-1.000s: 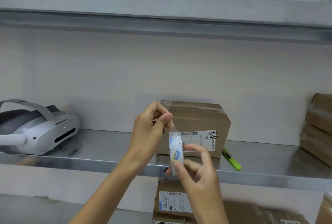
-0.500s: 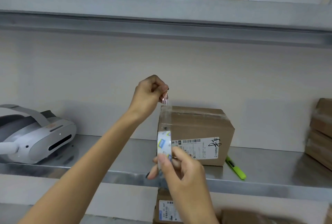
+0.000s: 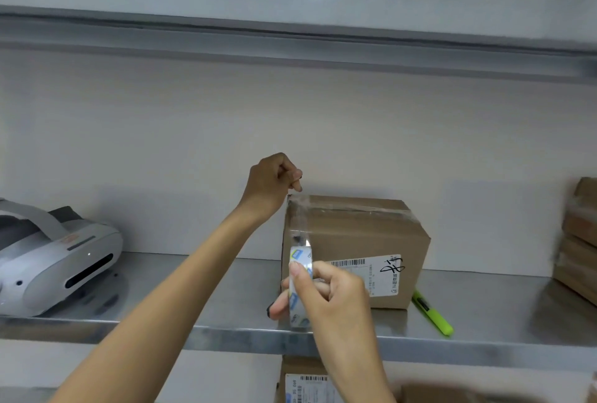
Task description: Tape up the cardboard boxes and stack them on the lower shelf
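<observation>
A person stretches a strip of clear tape (image 3: pixel 298 220) between two hands in front of a cardboard box (image 3: pixel 358 241) standing on a metal shelf (image 3: pixel 193 289), near a green marker (image 3: pixel 433 317) and well apart from a white headset (image 3: pixel 55 267). The left hand (image 3: pixel 271 184) pinches the tape's free end just above the box's top left corner; the right hand (image 3: pixel 336 299) grips the tape roll (image 3: pixel 299 273) low, by the shelf's front edge. Taping appears under way: next, the strip likely needs pressing onto the box, then cutting. Another labelled box (image 3: pixel 307 383) shows on the level below.

Bright, even daylight; soft shadows on wall; edges blurred, wide-angle bowing shelf lines.
</observation>
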### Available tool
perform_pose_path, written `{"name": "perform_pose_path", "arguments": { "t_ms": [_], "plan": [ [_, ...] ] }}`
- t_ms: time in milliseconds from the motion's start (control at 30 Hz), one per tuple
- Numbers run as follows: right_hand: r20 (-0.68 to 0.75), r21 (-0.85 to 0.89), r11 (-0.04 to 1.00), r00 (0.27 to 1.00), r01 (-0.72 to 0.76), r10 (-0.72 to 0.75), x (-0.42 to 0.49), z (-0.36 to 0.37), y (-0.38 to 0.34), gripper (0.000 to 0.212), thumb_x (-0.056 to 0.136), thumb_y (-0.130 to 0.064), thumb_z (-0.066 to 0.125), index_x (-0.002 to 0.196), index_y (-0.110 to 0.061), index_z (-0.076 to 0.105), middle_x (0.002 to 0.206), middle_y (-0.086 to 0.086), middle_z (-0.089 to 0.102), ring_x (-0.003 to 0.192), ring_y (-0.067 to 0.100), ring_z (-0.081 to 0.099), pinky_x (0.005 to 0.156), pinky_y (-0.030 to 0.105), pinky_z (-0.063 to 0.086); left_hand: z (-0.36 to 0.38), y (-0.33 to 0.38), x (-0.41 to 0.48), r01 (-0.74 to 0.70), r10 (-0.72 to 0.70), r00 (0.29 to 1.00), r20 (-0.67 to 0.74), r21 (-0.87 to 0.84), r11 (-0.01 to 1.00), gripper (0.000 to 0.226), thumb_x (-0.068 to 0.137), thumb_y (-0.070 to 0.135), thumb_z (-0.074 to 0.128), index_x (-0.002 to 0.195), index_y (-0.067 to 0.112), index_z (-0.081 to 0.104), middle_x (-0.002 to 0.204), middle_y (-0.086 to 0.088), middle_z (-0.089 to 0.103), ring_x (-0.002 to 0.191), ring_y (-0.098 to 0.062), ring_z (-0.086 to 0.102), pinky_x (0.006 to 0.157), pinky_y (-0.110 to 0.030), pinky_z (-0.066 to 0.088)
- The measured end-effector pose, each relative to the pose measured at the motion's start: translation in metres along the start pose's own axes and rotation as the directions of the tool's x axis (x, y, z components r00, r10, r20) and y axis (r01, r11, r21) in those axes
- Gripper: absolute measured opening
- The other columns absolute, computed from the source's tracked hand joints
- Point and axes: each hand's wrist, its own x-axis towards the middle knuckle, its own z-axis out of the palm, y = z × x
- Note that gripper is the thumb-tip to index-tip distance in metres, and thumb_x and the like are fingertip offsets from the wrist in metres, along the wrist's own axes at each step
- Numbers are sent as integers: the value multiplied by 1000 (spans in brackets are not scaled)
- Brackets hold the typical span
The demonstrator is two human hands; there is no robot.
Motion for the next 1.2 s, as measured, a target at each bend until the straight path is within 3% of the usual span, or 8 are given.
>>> {"name": "perform_pose_path", "arguments": {
  "t_ms": [200, 400, 567, 700, 800, 933, 1100, 1200],
  "plan": [
    [18, 5, 999, 999, -38, 37, 4, 2, 3, 30, 96, -30, 53, 81, -7, 65, 62, -3, 73, 70, 2, 69, 64, 7, 47, 5, -17, 7, 18, -64, 984, 163, 265, 964, 16, 91, 4, 58, 77, 10, 57, 83, 1, 63, 73, -2, 54, 59, -1, 38],
    [54, 30, 998, 997, -60, 58, 8, -2, -1, 31, 96, -32, 53, 85, -7, 65, 64, 0, 73, 69, 12, 71, 71, 17, 54, -2, -14, 24, 54, -154, 940, 304, 314, 948, 16, 86, 1, 64, 95, 13, 58, 82, -6, 68, 75, -14, 61, 62, -19, 45],
    [72, 87, 994, 995, -71, 64, 9, -4, -2, 27, 98, -30, 51, 89, -10, 66, 65, 4, 73, 64, 14, 71, 64, 14, 52, 6, -22, 15, 25, -116, 973, 200, 407, 913, 39, 78, -6, 39, 82, 22, 66, 75, 7, 62, 79, -16, 61, 71, -27, 49],
    [82, 104, 991, 994, -87, 79, 5, -2, 2, 28, 97, -34, 49, 88, -14, 67, 64, 3, 73, 61, 9, 69, 62, 15, 51, 2, -16, 12, -49, -39, 978, 206, 405, 913, 29, 92, 4, 45, 97, 24, 65, 94, 6, 65, 93, -17, 62, 82, -31, 52],
    [103, 118, 989, 992, -88, 76, 4, -2, 4, 31, 97, -33, 48, 87, -11, 67, 63, 6, 72, 58, 11, 68, 62, 20, 52, -11, -4, 0, -209, 126, 950, 287, 280, 937, 26, 101, 17, 46, 113, 23, 67, 120, 8, 63, 114, -10, 56, 92, -15, 43],
    [88, 141, 988, 995, -68, 56, 4, -3, 8, 32, 98, -29, 48, 85, -7, 68, 66, 6, 73, 61, 10, 68, 64, 12, 50, -18, -3, -24, -160, -70, 750, 658, 283, 946, 44, 103, 37, 38, 145, 29, 41, 154, 17, 30, 142, 3, 19, 116, -18, 12],
    [96, -1, 995, 991, 95, -95, -9, -7, 14, 10, 94, -22, 57, 93, -17, 66, 76, -3, 75, 78, 6, 67, 79, 22, 51, -22, -4, -34, -128, -76, 785, 615, 281, 951, 47, 104, 36, 31, 150, 25, 31, 154, 16, 26, 133, 11, 20, 101, 3, 11],
    [88, 21, 987, 983, 160, -162, -18, -18, 14, 11, 92, -7, 59, 92, -15, 67, 73, 2, 74, 72, 13, 69, 73, 22, 53, -25, -3, -37, -267, -57, 784, 618, 420, 867, 49, 102, 46, 25, 148, 30, 35, 153, 18, 31, 137, 0, 24, 116, -21, 15]
  ]
}}
